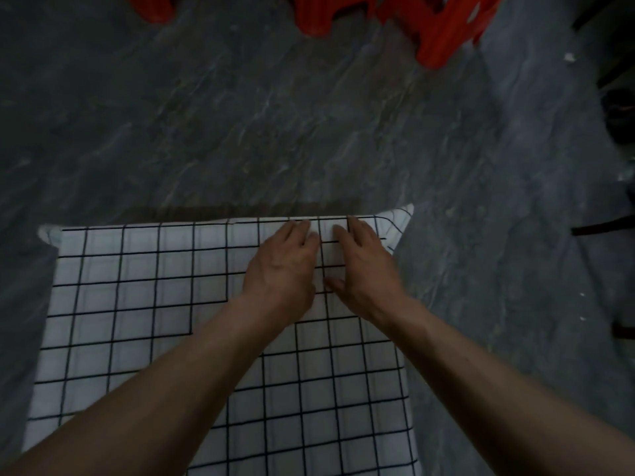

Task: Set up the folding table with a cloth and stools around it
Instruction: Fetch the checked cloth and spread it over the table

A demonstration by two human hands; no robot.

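A white cloth with a black grid [137, 297] covers the folding table, whose top is hidden under it. Its far corners hang slightly past the edge. My left hand [281, 269] and my right hand [360, 266] lie flat on the cloth side by side, near the far right edge, fingers stretched toward the rim and holding nothing. Red plastic stools [443, 25] stand on the floor beyond the table, at the top of the view, partly cut off.
Dark grey marbled floor [240, 115] surrounds the table. Another red stool part [151, 6] shows at the top left. Dark objects and black legs [615, 115] stand along the right edge.
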